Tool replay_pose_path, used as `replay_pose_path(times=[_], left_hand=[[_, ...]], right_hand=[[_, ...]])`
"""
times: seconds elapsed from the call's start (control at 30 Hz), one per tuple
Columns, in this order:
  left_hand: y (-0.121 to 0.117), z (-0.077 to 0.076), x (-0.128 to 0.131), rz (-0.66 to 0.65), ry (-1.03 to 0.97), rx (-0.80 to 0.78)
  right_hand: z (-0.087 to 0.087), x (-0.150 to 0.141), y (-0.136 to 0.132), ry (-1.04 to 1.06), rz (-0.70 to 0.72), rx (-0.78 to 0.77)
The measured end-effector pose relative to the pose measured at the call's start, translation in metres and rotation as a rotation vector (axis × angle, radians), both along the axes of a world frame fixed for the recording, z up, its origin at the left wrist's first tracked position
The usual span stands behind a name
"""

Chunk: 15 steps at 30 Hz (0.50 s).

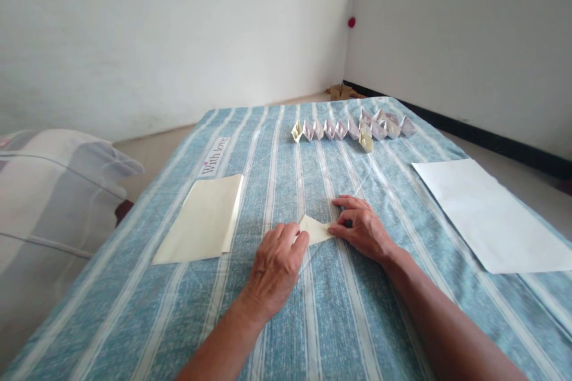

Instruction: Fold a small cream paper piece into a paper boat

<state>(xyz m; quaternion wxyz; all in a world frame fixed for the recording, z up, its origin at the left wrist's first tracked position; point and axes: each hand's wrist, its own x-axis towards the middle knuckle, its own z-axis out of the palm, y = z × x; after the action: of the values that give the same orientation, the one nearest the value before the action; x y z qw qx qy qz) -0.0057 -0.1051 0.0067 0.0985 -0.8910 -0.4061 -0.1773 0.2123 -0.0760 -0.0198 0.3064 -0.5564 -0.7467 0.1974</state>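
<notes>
A small folded piece of cream paper (316,231) lies on the striped tablecloth, with a pointed peak on its far side. My left hand (279,259) grips its left end, fingers curled together and covering that part. At the right end, my right hand (361,226) pinches the paper between thumb and index finger, its other fingers stretched out above the cloth. Left of my hands is a stack of cream paper sheets (201,220). Folded paper boats (329,128) stand in a row toward the far edge, one yellowish boat (366,142) in front of the others.
White paper sheets (496,214) lie at the table's right side. A blue and white striped tablecloth (250,309) covers the table. To the left is a cloth-covered seat or piece of furniture (53,202). Cardboard (342,92) rests on the floor by the far corner.
</notes>
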Motion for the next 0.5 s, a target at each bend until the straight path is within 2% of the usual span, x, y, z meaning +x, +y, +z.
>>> replay_pose_path(times=[0.2,0.5], left_hand=[[0.0033,0.0022,0.0023,-0.117,0.140,-0.065],[0.0087,0.0095,0.0028,-0.192,0.285,-0.063]], right_hand=[[-0.0019,-0.0003,0.0022,0.018,0.004,0.004],[0.0031,-0.0005,0.0025,0.028,0.016,-0.011]])
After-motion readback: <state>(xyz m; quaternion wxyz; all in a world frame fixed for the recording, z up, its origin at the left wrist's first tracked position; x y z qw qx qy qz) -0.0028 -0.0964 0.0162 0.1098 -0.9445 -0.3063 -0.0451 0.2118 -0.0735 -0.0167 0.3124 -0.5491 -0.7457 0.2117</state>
